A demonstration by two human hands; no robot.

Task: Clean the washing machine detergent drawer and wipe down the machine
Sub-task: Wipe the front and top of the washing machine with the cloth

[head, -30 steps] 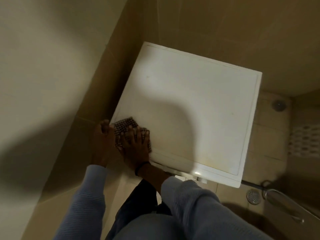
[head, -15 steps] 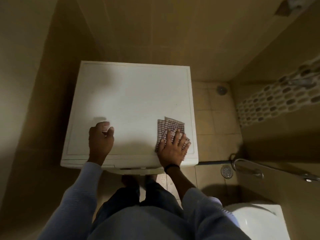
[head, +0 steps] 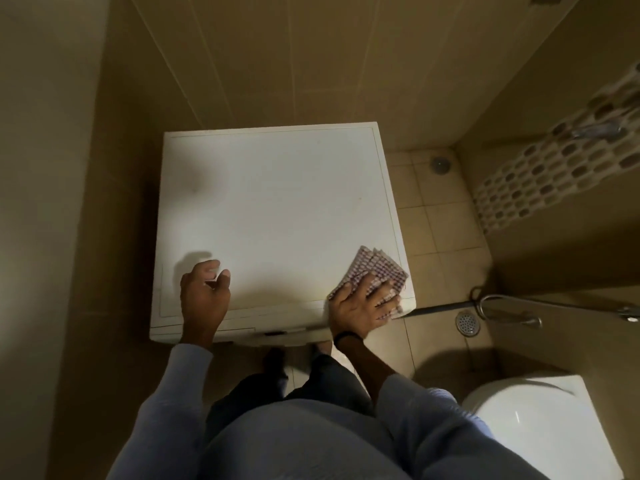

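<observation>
A white washing machine (head: 277, 220) fills the centre of the frame, seen from straight above, its flat top bare apart from two hands and a cloth. The right hand (head: 360, 306) lies flat at the lower right corner of the top, fingers spread wide and pressed down on a folded checked cloth (head: 377, 268). The cloth fans out from under the fingertips toward the upper right and reaches the machine's right edge; part of it hangs at the front corner below the hand. A dark band (head: 346, 337) circles that wrist.

The left hand (head: 204, 296) rests on the lower left part of the top, near the front edge, fingers loosely curled inward with the thumb apart, holding nothing. Both forearms wear light blue sleeves (head: 173, 393).

Along the machine's front edge, at the bottom of the white top, a narrow strip of the control panel shows; the detergent drawer cannot be made out from this angle.

Beige tiled floor (head: 433, 237) lies to the right of the machine, with a round floor drain (head: 467, 322) near the lower right and a second one (head: 440, 165) farther up. A white toilet (head: 540, 434) sits in the lower right corner of the frame.
</observation>
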